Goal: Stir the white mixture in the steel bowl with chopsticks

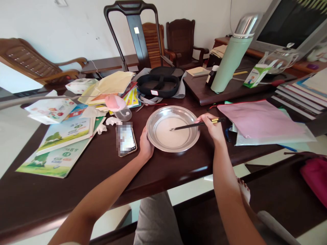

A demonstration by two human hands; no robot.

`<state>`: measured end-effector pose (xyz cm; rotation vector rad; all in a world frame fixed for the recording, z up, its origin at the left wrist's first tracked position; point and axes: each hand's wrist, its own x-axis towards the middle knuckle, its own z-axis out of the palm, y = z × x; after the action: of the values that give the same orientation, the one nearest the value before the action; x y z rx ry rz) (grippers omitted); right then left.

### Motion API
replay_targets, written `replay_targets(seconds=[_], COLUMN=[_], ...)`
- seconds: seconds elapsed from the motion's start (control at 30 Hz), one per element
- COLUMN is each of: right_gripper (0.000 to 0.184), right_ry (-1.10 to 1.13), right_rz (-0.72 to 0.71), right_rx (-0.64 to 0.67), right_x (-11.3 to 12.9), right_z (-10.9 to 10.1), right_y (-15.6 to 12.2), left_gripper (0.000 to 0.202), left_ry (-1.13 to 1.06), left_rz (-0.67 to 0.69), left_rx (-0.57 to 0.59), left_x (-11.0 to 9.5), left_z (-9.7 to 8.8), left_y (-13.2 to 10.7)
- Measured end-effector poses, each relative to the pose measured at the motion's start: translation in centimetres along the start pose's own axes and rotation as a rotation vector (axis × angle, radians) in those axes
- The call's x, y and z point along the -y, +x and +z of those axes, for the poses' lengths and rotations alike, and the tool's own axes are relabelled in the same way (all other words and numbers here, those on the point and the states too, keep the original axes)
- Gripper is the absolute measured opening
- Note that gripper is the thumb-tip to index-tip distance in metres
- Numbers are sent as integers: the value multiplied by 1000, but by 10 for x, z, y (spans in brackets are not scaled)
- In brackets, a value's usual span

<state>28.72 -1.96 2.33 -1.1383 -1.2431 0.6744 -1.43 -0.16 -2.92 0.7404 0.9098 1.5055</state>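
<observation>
A round, shallow metal basin [192, 142] rests on the dark wooden table, with a pale whitish layer [166, 136] in its bottom; whether this is liquid or powder I cannot tell. My left hand [146, 147] grips the basin's left side, thumb along the outer wall and the other fingers partly hidden behind it. In my right hand [211, 126] is a pair of black chopsticks [187, 126] with gold bands near the back ends. They slant left across the basin's rim, and their tips touch the pale layer near its middle. A phone [129, 141] lies just left of my left hand.
Booklets [58, 149] and tissues [101, 128] lie left. Behind the basin are a pink-topped clear container [119, 106] and an open black case [158, 85]. A green thermos [231, 61] stands on a raised board; a pink zip folder [260, 117] lies right.
</observation>
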Motion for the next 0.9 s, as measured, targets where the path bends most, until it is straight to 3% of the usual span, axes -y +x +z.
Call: replay_targets(seconds=[0.1, 0.3, 0.47, 0.67, 0.83, 0.9], right_gripper=[57, 59, 58, 60, 58, 59], right_ry=[41, -14, 31, -16, -22, -2], right_rz=[16, 18, 15, 25, 3, 21], right_rx=[-98, 93, -80, 88, -96, -78], right_x=[-2, 0, -1, 1, -3, -3], right_z=[-2, 1, -2, 1, -3, -3], right_y=[0, -1, 0, -1, 1, 0], left_gripper=[39, 42, 40, 39, 40, 41], left_ry=[1, 3, 8, 3, 13, 14], left_rz=[-1, 3, 14, -1, 20, 16], left_rx=[-3, 14, 17, -8, 7, 6], left_x=[1, 0, 0, 1, 1, 1], left_z=[0, -1, -1, 0, 0, -1], left_y=[0, 0, 0, 0, 0, 0])
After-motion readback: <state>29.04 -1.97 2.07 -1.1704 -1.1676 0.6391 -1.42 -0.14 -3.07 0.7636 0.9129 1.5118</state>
